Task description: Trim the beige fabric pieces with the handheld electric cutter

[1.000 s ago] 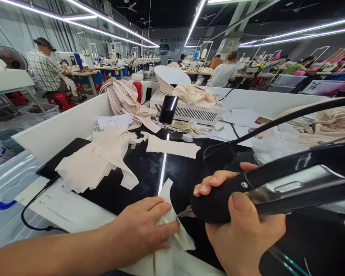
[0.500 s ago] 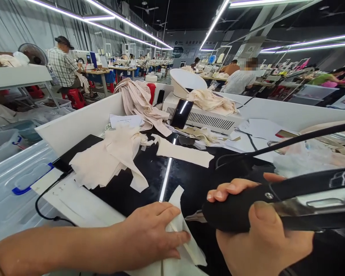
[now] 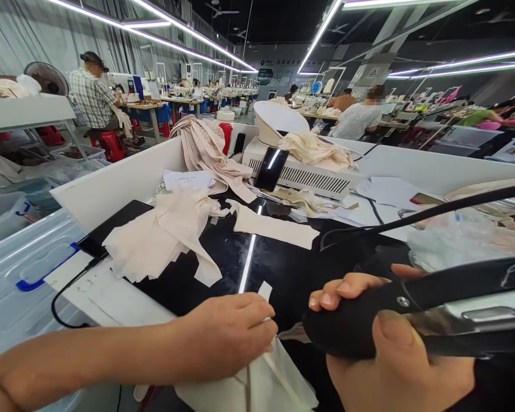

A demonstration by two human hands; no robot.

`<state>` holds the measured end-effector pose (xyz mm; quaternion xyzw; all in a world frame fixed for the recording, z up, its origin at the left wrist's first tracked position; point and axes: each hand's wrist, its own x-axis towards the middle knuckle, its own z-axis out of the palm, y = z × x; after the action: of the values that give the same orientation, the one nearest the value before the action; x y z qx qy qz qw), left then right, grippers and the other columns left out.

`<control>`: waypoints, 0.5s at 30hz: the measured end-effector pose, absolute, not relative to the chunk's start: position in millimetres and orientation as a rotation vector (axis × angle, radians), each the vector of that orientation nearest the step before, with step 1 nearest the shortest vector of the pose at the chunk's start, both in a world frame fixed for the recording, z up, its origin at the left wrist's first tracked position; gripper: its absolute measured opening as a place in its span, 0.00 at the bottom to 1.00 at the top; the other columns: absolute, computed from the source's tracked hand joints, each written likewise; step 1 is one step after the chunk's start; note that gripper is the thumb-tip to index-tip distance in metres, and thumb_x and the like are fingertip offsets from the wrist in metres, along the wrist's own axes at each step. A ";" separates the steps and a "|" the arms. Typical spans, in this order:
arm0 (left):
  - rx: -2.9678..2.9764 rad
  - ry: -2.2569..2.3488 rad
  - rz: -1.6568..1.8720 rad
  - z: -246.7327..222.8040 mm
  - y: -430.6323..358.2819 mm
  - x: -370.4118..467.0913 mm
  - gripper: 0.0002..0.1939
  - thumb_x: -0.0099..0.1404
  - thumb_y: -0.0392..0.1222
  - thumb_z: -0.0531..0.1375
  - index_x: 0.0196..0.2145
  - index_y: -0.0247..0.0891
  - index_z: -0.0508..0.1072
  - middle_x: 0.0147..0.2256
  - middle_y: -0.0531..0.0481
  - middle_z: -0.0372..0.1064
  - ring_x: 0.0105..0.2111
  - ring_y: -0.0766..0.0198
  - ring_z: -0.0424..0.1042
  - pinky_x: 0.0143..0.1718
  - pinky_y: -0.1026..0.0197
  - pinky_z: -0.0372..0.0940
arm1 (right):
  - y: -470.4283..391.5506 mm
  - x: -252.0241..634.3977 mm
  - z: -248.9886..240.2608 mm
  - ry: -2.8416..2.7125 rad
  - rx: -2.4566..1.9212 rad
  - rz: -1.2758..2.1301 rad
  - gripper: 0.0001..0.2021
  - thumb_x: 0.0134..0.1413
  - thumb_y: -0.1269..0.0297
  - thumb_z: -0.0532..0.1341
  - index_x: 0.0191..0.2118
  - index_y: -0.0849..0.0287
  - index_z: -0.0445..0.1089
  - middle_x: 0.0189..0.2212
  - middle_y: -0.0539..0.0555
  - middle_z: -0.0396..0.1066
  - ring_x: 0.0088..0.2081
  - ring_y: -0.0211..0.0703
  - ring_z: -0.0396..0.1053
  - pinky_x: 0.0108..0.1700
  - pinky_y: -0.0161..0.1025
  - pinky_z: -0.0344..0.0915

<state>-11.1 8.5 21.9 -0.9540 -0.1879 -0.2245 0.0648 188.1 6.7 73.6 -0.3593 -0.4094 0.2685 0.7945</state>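
My left hand (image 3: 234,337) is closed at the lower middle, its fingertips pinched on a cream fabric piece (image 3: 278,380). A narrow end of that fabric sticks up beyond the fingers, and the rest spreads below the hand. At the lower right, my right hand (image 3: 395,355) is wrapped round a black corded hand tool (image 3: 347,320) with a silver metal plate along its side. Its pointed metal tip reaches left, close to the fabric; I cannot tell whether they touch. Another cream strip (image 3: 274,226) lies flat on the glossy black work surface (image 3: 236,257) beyond my hands.
A pile of cream cut pieces (image 3: 163,234) lies to the left. Behind stand a phone (image 3: 272,169), a white vented machine (image 3: 300,171) and draped pink fabric (image 3: 201,143). A black cable (image 3: 450,209) crosses the right side. Co-workers sit at sewing tables farther back.
My left hand has shifted slightly and its fingers have drawn together on the fabric, which is now lifted and spread lower down. The tool in my right hand has barely moved.
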 end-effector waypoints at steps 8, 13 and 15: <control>-3.100 -0.443 -0.587 5.2 48.6 -27.4 0.12 0.87 0.24 0.64 0.60 0.32 0.84 0.58 0.39 0.89 0.61 0.53 0.89 0.67 0.57 0.84 | 8.6 183.2 82.1 -0.896 -0.721 0.556 0.23 0.55 0.53 0.86 0.51 0.48 0.81 0.28 0.44 0.79 0.22 0.48 0.75 0.24 0.44 0.77; -3.085 -0.409 -0.802 1.9 47.2 -37.2 0.09 0.93 0.28 0.62 0.59 0.31 0.84 0.57 0.41 0.90 0.61 0.54 0.90 0.67 0.59 0.83 | 7.8 183.3 78.6 -0.876 -0.742 0.573 0.24 0.53 0.53 0.86 0.52 0.46 0.82 0.28 0.43 0.79 0.22 0.48 0.76 0.25 0.46 0.79; -3.071 -0.396 -0.825 2.9 45.8 -37.5 0.09 0.93 0.29 0.61 0.58 0.31 0.84 0.57 0.41 0.90 0.60 0.55 0.90 0.67 0.59 0.83 | 6.7 184.2 75.7 -0.867 -0.760 0.578 0.24 0.53 0.52 0.86 0.53 0.46 0.82 0.29 0.43 0.79 0.23 0.49 0.76 0.25 0.46 0.79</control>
<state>-37.5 45.8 2.9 -0.9579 -0.1234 -0.2572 -0.0315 184.2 6.7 75.7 -0.3543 -0.4041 0.2694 0.7991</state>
